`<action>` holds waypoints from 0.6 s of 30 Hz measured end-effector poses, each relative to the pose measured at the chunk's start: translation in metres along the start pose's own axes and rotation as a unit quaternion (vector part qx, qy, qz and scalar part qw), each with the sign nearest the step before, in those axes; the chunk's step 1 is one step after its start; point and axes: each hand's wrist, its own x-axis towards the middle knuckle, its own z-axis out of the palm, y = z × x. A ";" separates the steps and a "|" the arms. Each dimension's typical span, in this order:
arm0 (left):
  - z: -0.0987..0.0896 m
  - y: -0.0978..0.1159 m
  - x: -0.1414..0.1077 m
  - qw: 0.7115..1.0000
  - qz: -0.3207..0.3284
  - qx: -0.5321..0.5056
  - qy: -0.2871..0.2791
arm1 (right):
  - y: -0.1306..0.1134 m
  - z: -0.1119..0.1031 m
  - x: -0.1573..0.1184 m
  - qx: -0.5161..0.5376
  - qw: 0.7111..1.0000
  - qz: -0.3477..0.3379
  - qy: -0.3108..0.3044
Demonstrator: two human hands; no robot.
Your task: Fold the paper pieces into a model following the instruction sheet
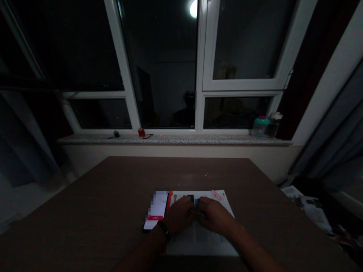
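Observation:
My left hand [180, 214], with a dark band on its wrist, and my right hand [214, 215] meet over a printed booklet [202, 245] on the brown table [136, 173]. Both hands have curled fingers around something small between them; what they hold is too dark and hidden to make out. A blue and dark patch shows by the fingertips. Left of the booklet lies a phone [155, 211] with its screen lit. A small pink item [216, 195] rests on the booklet's upper right part.
Behind the table runs a stone windowsill [181, 139] with a red spool-like item [141, 132], a small dark item [116, 133] and a teal-topped container [261, 126] beside a clear bottle [273, 124]. Papers [312, 207] lie beyond the table's right edge.

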 end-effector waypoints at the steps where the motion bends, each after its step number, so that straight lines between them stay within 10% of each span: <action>1: 0.000 0.000 0.000 1.000 0.000 0.003 0.000 | 0.000 0.000 0.000 0.004 1.000 0.004 0.001; 18: 0.005 -0.002 0.002 0.999 -0.023 0.045 -0.016 | 0.010 0.015 0.008 0.102 0.990 0.076 0.062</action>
